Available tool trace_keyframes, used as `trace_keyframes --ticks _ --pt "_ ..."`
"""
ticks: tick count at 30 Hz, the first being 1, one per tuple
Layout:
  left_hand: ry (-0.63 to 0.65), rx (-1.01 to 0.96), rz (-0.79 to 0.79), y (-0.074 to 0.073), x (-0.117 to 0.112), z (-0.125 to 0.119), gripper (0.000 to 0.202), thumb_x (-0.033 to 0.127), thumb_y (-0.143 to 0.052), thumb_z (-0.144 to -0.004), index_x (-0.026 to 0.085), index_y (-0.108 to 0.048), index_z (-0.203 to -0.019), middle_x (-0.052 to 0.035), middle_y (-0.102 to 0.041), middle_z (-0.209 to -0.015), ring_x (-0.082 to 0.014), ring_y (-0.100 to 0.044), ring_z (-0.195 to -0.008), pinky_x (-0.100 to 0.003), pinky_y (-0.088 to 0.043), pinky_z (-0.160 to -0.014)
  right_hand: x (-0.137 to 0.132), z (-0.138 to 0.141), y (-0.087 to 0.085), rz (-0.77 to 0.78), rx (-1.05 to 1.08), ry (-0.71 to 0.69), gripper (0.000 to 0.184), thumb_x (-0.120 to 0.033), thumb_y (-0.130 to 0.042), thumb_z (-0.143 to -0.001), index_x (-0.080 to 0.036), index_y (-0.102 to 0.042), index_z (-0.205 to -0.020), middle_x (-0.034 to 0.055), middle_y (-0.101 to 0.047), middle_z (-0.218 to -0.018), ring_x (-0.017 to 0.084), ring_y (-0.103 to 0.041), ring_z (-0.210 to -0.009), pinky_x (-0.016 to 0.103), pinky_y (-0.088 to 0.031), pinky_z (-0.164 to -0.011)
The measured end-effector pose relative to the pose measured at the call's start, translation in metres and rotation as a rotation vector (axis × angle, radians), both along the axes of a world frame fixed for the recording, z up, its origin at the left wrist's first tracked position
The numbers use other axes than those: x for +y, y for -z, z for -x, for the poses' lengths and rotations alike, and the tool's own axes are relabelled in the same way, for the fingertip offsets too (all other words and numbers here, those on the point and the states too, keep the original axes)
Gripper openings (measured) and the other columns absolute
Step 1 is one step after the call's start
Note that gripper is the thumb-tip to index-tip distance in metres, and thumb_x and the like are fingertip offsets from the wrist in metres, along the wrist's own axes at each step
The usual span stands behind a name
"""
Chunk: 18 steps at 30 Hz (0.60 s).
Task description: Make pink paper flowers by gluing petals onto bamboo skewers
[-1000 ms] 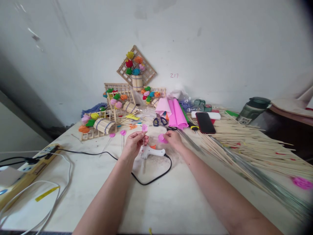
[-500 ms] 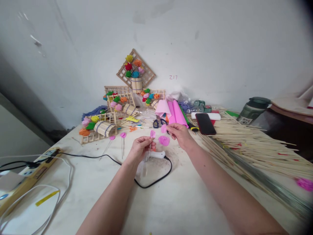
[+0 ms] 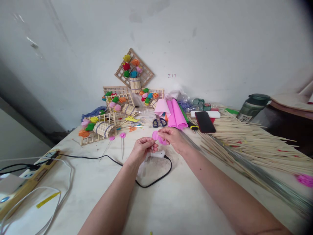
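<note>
My left hand [image 3: 143,147] pinches a thin wire stem [image 3: 151,152], which slants down from the fingers. At the top of the stem, my right hand [image 3: 172,137] has its fingertips closed on a pink paper petal [image 3: 155,135], pressed against the stem's tip. More pink petals [image 3: 162,141] lie on the table just behind the right fingertips, partly covered. Beneath the hands rests a white glue gun [image 3: 158,154] with a black cord. Left of my left hand lie two pink flowers on wire stems, one of them a small round bloom [image 3: 123,135].
Lattice frames with paper flowers [image 3: 104,129] stand at the back left. Behind my hands are scissors [image 3: 159,122] and pink paper rolls [image 3: 176,114]. To the right lie a phone [image 3: 205,122], many thin sticks [image 3: 254,140] and a green bottle [image 3: 253,107]. A power strip [image 3: 31,176] sits left.
My right hand has moved left and slightly down, bringing its pink petal to the top of the stem. My left hand keeps its pinch on the stem.
</note>
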<state>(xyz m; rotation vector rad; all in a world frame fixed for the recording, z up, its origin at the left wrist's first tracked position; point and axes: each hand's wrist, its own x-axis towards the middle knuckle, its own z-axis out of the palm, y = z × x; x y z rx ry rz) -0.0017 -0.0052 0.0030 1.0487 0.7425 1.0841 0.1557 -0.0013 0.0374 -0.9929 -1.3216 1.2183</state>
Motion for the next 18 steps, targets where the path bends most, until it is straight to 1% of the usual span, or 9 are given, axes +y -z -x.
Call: trace_keyframes --ticks 3,7,18 --pt "0.007 -0.003 -0.004 0.0 0.0 0.0 0.016 0.026 -0.069 -0.065 0.011 -0.063 -0.068 -0.0053 -0.065 -0.06 -0.0103 -0.057 -0.048 -0.019 -0.042 -0.047 0.003 0.001 0.005 -0.019 -0.016 0.02 0.018 -0.032 -0.064 -0.062 -0.015 -0.056 -0.062 -0.0042 -0.048 -0.052 0.007 -0.038 -0.044 0.022 -0.027 -0.042" --pt "0.008 0.0 -0.006 -0.001 0.0 0.0 0.018 0.027 -0.069 -0.064 0.011 -0.063 -0.068 -0.0056 -0.065 -0.061 -0.0104 -0.057 -0.048 -0.02 -0.042 -0.047 0.006 0.002 0.01 -0.039 -0.023 0.034 0.019 -0.033 -0.064 -0.063 -0.016 -0.055 -0.06 -0.0047 -0.048 -0.05 0.007 -0.038 -0.044 0.022 -0.029 -0.043" --pt "0.007 -0.016 -0.001 -0.001 -0.001 -0.002 0.016 0.025 -0.068 -0.065 0.011 -0.063 -0.07 -0.006 -0.066 -0.063 -0.0116 -0.059 -0.051 -0.02 -0.045 -0.049 0.007 0.005 0.016 -0.048 -0.087 0.095 0.02 -0.035 -0.062 -0.065 -0.017 -0.054 -0.061 -0.0041 -0.049 -0.05 0.009 -0.043 -0.046 0.023 -0.033 -0.046"
